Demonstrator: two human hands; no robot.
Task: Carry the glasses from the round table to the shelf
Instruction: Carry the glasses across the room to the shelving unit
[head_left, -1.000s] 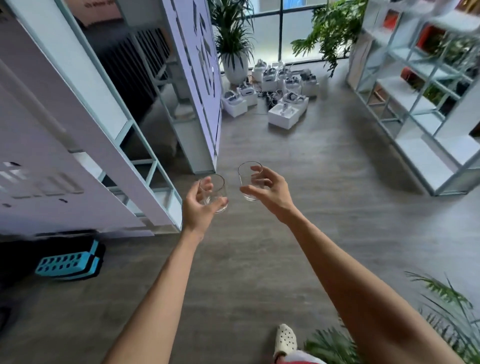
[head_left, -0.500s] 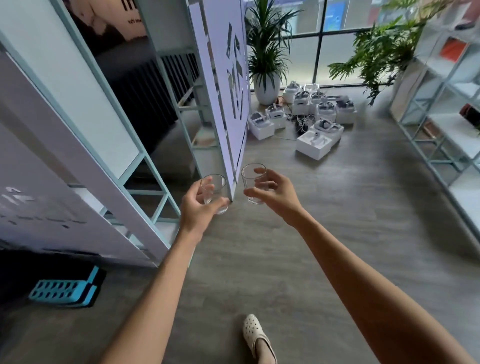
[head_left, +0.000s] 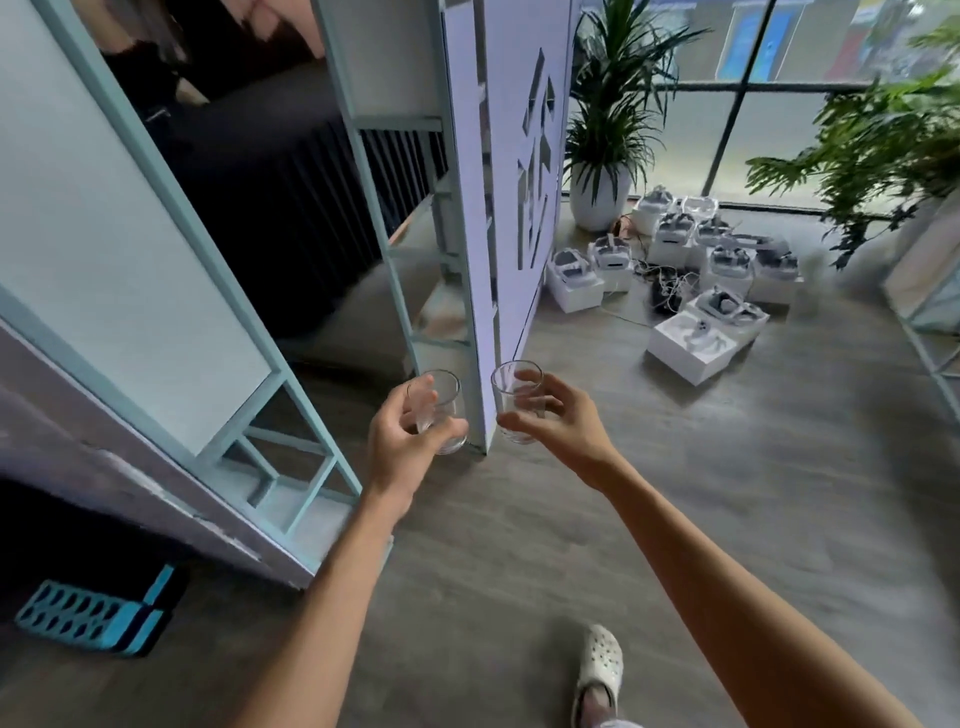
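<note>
Both arms extended forward, one clear glass in each hand, both held in the air over the grey plank floor (head_left: 701, 509).

Left hand (head_left: 402, 441): fingers and thumb curled round the left glass (head_left: 441, 397); glass upright, mouth up. It sits just in front of the lower corner of the white cut-out panel (head_left: 511, 156), close to the panel's near vertical edge. Contact with the panel cannot be told.

Right hand (head_left: 561, 423): thumb and fingers clamped round the right glass (head_left: 506, 400); upright, rim clear of the fingers. The two glasses are near each other but apart, and the panel's bottom corner shows in the gap between them.

Left side: pale blue shelf frame (head_left: 298, 395) slants across the view, its lower rungs near the left forearm. A blue perforated crate (head_left: 83, 618) lies on the floor at lower left.

Right side: open floor runs ahead of the right hand. White boxes (head_left: 691, 353) with headsets cluster on the floor beyond, cables among them, near a potted plant (head_left: 600, 197) by the window. Edge of another shelf frame (head_left: 930, 358) at the far right.

A white perforated shoe (head_left: 600, 665) is on the floor at the bottom edge, between the forearms.
</note>
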